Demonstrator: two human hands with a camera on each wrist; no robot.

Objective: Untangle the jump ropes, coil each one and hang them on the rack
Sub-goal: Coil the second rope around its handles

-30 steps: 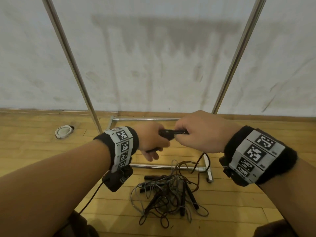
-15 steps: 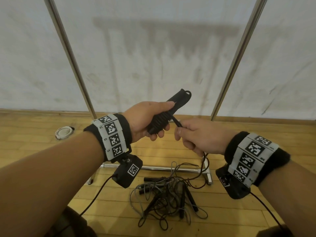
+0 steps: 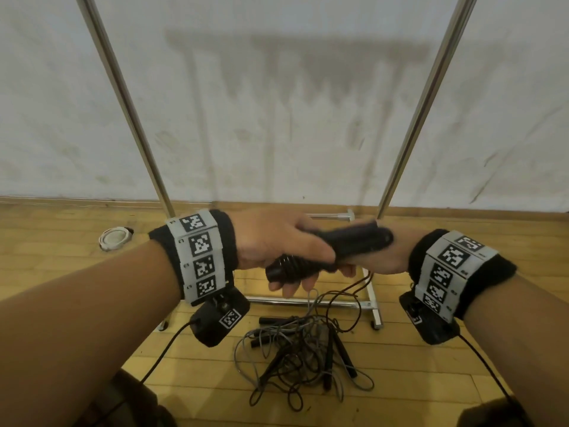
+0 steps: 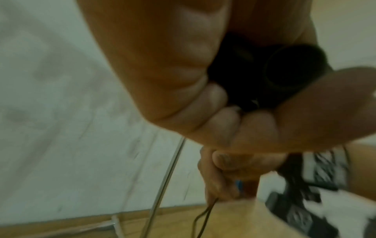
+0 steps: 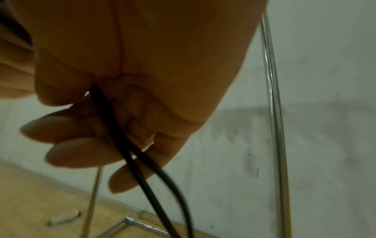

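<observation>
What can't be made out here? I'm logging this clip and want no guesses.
- Rack's top bar: cut off by the head view's upper edge.
- How many ropes the floor pile holds: strands overlap.
- Right hand's fingers: hidden in the head view behind the left hand and black handles.
- Left wrist view: motion blur smears the handles' detail.

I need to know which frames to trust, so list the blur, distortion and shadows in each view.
Head view: sharp, wide-angle bend in the rack poles, rack's soft shadow on the wall. Left wrist view: motion-smeared, left hand fills the frame, handles dim. Right wrist view: right hand shadowed, black cord slightly blurred.
</observation>
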